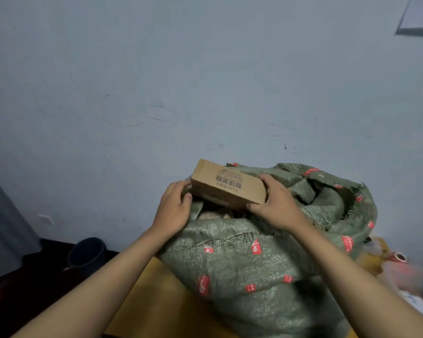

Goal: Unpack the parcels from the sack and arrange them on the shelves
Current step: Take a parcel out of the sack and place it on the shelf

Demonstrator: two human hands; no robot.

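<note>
Cardboard box (228,187), a long parcel with dark print on its upper face, held level just above the open mouth of the sack (266,252). The left hand (175,208) grips the box's left end, fingers behind and thumb on the near face; the right hand (275,203) grips the right end in the same way, thumb along the lower near edge. The box thus lies between the two hands, touching both, and appears clear of the sack's contents (contact underneath cannot be told). Progress, as judged: early. One parcel is out or nearly out; pale shapes in the mouth and the sack's bulging sides suggest more remain. No shelves are in view, so arranging is not yet shown. The sack sits on a yellow table (156,301) against a grey wall (205,81); a dark bin (87,252) stands on the floor to the left.
</note>
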